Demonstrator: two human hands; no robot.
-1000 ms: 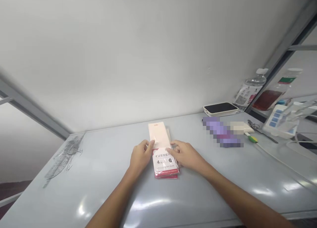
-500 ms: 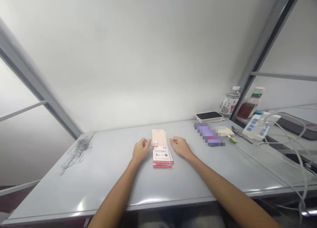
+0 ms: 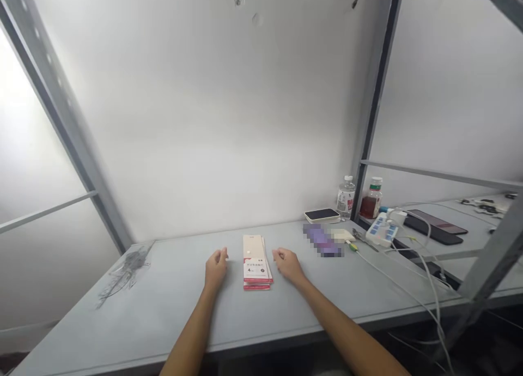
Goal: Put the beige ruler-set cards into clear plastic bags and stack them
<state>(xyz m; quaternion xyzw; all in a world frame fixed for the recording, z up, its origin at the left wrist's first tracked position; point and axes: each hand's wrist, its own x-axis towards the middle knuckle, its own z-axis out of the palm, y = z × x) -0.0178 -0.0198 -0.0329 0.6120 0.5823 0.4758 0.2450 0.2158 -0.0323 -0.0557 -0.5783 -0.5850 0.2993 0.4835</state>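
Observation:
A small stack of pink and white packets (image 3: 254, 260) with red bottom edges lies flat on the grey table (image 3: 163, 310), in front of me. My left hand (image 3: 216, 268) rests on the table just left of the stack, fingers loosely curled, holding nothing and not touching it. On the other side sits my right hand (image 3: 287, 263), also loosely curled and empty, a small gap away from the packets.
At the back right stand a flat black-topped device (image 3: 322, 216), a clear bottle (image 3: 346, 196) and a bottle of red liquid (image 3: 371, 198). A power strip (image 3: 381, 229) with trailing cables, a blurred purple item (image 3: 322, 240) and a metal upright (image 3: 373, 101) are nearby. Scribbles (image 3: 122, 272) mark the table's left.
Both hands have let go of the stack and moved outward, leaving gaps on each side. The camera has pulled back and tilted up, so the table looks farther away.

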